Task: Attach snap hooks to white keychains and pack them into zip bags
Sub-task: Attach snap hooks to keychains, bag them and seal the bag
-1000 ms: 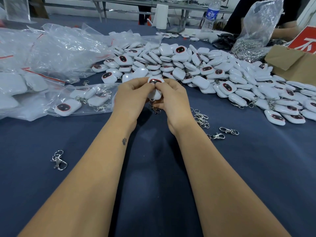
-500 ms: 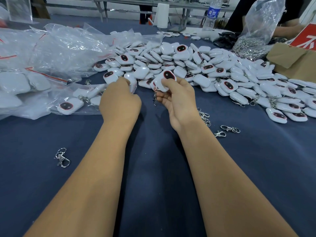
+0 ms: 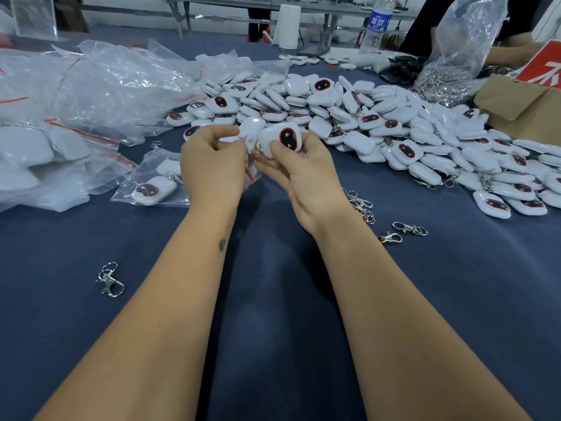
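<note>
White keychain [image 3: 283, 141] pinched in right hand [image 3: 306, 174], beside left hand [image 3: 212, 168].

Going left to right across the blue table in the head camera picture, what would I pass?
Heap of filled zip bags → lone snap hook → left hand → right hand → loose snap hooks → cardboard box.

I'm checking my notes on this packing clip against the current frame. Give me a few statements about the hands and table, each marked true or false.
1. The right hand holds a white keychain. True.
2. The left hand rests flat on the table. False: it is raised, pinching a small zip bag.
3. A lone snap hook lies left of the left forearm. True.
4. The tablecloth is red. False: it is dark blue.
5. The keychain pile lies on the near left. False: it lies on the far right.
</note>
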`<action>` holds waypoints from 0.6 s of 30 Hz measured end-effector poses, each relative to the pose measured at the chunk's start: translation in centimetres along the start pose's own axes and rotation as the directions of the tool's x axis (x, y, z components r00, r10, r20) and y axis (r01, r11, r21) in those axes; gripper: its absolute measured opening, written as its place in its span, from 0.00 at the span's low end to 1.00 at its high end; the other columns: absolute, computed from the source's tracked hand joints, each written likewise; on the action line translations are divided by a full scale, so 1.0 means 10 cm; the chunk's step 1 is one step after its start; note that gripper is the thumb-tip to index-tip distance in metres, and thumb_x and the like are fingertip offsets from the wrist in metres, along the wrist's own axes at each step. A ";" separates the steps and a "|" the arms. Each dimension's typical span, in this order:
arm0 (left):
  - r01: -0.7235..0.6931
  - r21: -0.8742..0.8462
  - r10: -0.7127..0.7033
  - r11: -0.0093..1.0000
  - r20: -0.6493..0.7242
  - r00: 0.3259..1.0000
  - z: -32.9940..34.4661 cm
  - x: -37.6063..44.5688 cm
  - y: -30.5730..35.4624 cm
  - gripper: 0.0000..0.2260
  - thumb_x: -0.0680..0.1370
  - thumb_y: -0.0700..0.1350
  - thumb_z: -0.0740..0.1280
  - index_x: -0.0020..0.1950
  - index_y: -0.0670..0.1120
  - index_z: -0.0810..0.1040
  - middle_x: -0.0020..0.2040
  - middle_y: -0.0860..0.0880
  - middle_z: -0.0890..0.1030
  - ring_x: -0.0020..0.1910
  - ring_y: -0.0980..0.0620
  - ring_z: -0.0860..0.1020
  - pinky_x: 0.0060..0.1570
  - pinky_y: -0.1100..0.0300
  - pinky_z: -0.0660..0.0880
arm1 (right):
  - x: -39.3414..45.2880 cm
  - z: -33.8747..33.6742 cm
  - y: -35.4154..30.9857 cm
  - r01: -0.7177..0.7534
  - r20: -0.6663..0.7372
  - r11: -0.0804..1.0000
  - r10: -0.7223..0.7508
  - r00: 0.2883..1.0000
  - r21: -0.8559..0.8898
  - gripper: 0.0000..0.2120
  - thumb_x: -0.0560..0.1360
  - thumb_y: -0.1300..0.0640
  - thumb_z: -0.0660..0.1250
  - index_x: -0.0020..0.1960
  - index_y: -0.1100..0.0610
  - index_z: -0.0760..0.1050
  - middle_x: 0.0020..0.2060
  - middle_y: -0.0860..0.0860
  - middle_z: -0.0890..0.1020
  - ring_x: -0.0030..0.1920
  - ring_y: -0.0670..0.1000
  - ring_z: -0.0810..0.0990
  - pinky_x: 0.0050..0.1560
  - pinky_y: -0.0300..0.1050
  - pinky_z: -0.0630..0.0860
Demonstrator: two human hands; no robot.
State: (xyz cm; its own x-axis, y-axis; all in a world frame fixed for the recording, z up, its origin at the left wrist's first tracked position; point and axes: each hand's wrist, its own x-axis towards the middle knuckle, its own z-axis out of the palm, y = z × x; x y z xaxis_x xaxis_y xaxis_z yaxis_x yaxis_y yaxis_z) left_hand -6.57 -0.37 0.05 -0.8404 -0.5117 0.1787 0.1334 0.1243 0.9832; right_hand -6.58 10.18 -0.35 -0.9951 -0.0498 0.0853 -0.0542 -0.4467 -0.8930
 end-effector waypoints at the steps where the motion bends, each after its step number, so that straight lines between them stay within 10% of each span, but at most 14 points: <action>1: -0.035 -0.010 0.035 0.999 -0.019 0.999 0.00 0.00 0.01 0.13 0.70 0.36 0.66 0.44 0.54 0.80 0.31 0.54 0.76 0.30 0.56 0.74 0.36 0.62 0.74 | 0.00 0.01 0.02 -0.003 -0.024 0.997 0.001 1.000 -0.083 0.04 0.80 0.68 0.63 0.54 0.63 0.71 0.45 0.58 0.82 0.43 0.53 0.83 0.51 0.45 0.82; 7: -0.217 0.034 0.218 0.975 -0.003 0.976 0.02 -0.11 0.07 0.14 0.68 0.38 0.62 0.43 0.57 0.79 0.30 0.58 0.75 0.32 0.57 0.75 0.36 0.62 0.72 | -0.03 0.04 0.09 0.100 0.042 0.654 -0.104 0.994 -0.750 0.12 0.76 0.58 0.68 0.34 0.58 0.75 0.32 0.52 0.77 0.39 0.50 0.72 0.44 0.48 0.70; 10: -0.297 0.138 0.289 0.945 0.076 0.954 0.04 -0.15 0.05 0.13 0.68 0.40 0.63 0.42 0.58 0.77 0.33 0.57 0.77 0.34 0.57 0.76 0.37 0.61 0.73 | 0.00 0.03 0.13 0.091 0.055 0.306 -0.123 0.991 -0.948 0.08 0.76 0.55 0.64 0.48 0.53 0.82 0.50 0.55 0.80 0.55 0.56 0.72 0.53 0.46 0.65; 12: -0.339 0.231 0.316 0.912 0.130 0.940 0.06 -0.17 0.02 0.12 0.70 0.40 0.64 0.43 0.58 0.77 0.36 0.57 0.77 0.39 0.56 0.77 0.39 0.60 0.73 | 0.00 0.01 0.12 0.069 0.026 0.270 -0.161 0.987 -0.961 0.14 0.76 0.59 0.62 0.57 0.52 0.81 0.55 0.56 0.78 0.59 0.58 0.70 0.54 0.44 0.64; 16: -0.477 0.437 0.437 0.762 0.196 0.878 0.10 -0.19 -0.02 0.11 0.73 0.39 0.63 0.46 0.53 0.81 0.42 0.58 0.76 0.49 0.50 0.75 0.40 0.58 0.66 | -0.02 -0.03 0.07 0.110 0.082 0.255 -0.118 0.990 -0.961 0.11 0.77 0.61 0.58 0.42 0.51 0.76 0.46 0.52 0.73 0.51 0.57 0.68 0.50 0.46 0.65; 18: -0.468 0.454 0.422 0.758 0.204 0.883 0.09 -0.19 -0.02 0.11 0.73 0.40 0.63 0.47 0.53 0.81 0.44 0.57 0.77 0.49 0.50 0.75 0.41 0.58 0.66 | -0.03 -0.05 0.06 0.121 0.122 0.179 -0.003 0.992 -0.976 0.10 0.78 0.61 0.57 0.55 0.51 0.74 0.49 0.49 0.69 0.55 0.55 0.64 0.54 0.46 0.60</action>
State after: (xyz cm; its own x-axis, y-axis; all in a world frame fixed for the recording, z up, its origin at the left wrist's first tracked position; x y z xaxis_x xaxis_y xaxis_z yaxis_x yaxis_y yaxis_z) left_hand -5.51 1.34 -0.56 -0.7931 -0.2258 0.5657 0.2555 0.7197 0.6455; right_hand -6.34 10.33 -1.12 -0.9774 -0.1577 0.1411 -0.2107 0.7861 -0.5811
